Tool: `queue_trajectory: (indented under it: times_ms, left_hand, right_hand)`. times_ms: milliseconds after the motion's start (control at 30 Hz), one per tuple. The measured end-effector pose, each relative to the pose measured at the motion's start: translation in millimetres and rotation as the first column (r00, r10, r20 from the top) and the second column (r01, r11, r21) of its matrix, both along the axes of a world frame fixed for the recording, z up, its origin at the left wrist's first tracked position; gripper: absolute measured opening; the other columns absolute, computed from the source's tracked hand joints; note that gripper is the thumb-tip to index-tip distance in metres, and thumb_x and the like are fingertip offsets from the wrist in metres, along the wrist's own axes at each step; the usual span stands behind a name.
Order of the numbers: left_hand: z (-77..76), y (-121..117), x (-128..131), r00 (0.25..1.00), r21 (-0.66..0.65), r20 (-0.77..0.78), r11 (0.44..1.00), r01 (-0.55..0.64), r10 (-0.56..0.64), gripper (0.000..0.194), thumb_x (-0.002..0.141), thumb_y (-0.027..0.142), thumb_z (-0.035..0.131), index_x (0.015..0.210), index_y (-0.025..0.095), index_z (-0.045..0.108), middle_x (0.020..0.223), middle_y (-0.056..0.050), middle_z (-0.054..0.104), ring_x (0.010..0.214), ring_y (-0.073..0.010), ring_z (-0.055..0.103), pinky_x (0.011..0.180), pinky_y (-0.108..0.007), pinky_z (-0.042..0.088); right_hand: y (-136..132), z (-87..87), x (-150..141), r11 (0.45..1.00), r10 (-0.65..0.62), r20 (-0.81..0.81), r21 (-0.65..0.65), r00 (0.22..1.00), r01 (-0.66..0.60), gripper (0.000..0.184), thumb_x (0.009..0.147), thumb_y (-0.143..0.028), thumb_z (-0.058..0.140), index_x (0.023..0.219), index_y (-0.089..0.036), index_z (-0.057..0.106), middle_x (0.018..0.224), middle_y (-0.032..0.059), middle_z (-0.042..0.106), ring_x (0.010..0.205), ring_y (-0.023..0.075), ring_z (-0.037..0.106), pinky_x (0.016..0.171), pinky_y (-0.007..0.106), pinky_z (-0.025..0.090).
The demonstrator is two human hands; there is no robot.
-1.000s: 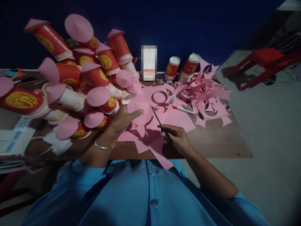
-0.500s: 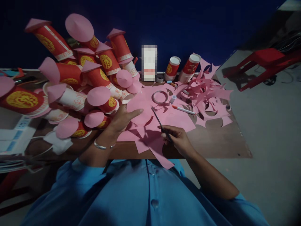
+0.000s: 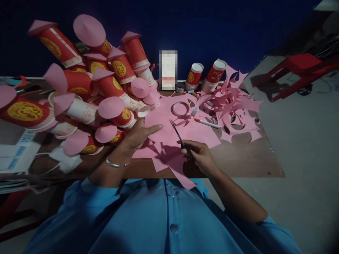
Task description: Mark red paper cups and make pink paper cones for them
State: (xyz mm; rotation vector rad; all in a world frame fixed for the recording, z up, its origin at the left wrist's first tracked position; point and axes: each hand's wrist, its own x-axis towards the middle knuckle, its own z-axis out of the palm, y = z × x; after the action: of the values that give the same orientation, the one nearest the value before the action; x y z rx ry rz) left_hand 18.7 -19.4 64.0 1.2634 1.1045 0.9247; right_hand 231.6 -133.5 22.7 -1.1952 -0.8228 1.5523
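Left: a big pile of red cups (image 3: 120,68) with pink cones (image 3: 89,30). These look finished to us, so we'd call much of the work done. At the pile's right edge an open-mouthed cup (image 3: 143,110) lies on its side; we can't tell if its other end is coned.

Next right: left hand (image 3: 137,134), thumb stretched out over pink paper (image 3: 156,135); its other fingers are hidden, so we can't tell whether they pinch it. That paper is mid-table, over more pink sheets (image 3: 202,135), just right of the pile; we can't trace its edge. Right hand (image 3: 200,151) has its fingers clamped on the handles of scissors (image 3: 178,132), blades pointing far-left, tips near the paper; contact unclear.

Beyond: tape roll (image 3: 180,116), marker (image 3: 208,123). Far right, an upright cup (image 3: 194,77) and a leaning one (image 3: 213,76), both coneless; we count them as left over. Beside them we see pink offcuts (image 3: 233,106) with rounded gaps, so plenty of cutting looks done; the sheets suggest some is left.

Versus the earlier frame: pile same; the open cup's mouth now shows whole, where paper covered part of it; the paper's round outline has faded into the sheets, so we judge it lowered or tipped. Scissors' tips look slightly wider apart. Right hand and offcuts: practically unchanged.
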Motion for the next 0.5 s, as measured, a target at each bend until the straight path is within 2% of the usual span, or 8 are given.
queue_trajectory:
  times_ms: [133, 300, 500]
  left_hand:
    - [0.5, 0.3, -0.9, 0.999, 0.027, -0.02, 0.999, 0.033, -0.032, 0.08, 0.064, 0.044, 0.094, 0.133, 0.015, 0.065, 0.12, -0.013, 0.076, 0.125, -0.0381, 0.065, 0.111, -0.054, 0.051]
    - [1.5, 0.0, -2.0, 0.999, 0.015, -0.038, 0.999, 0.039, -0.039, 0.073, 0.068, 0.043, 0.091, 0.13, 0.015, 0.066, 0.113, -0.013, 0.078, 0.122, -0.0381, 0.067, 0.107, -0.055, 0.054]
    - [5.3, -1.6, -0.8, 0.994, -0.03, -0.033, 0.994, 0.101, -0.102, 0.061, 0.069, 0.045, 0.089, 0.119, 0.015, 0.07, 0.112, -0.011, 0.078, 0.114, -0.0362, 0.07, 0.1, -0.051, 0.058]
  right_hand:
    - [0.8, -0.7, -1.3, 1.0, 0.007, 0.001, 0.024, 1.0, -0.007, 0.043, 0.07, -0.045, 0.093, 0.104, -0.021, 0.084, 0.066, -0.0045, 0.059, 0.056, 0.0078, 0.046, 0.054, 0.025, 0.042]
    - [0.7, -1.0, -1.0, 0.999, 0.004, -0.008, 0.036, 1.0, -0.003, 0.042, 0.07, -0.044, 0.093, 0.104, -0.022, 0.083, 0.065, -0.0048, 0.058, 0.056, 0.008, 0.046, 0.053, 0.025, 0.041]
    - [0.1, -2.3, 0.0, 0.999, 0.008, 0.004, 0.041, 1.0, -0.008, 0.043, 0.071, -0.044, 0.093, 0.106, -0.022, 0.083, 0.067, -0.0044, 0.059, 0.057, 0.0079, 0.046, 0.055, 0.025, 0.043]
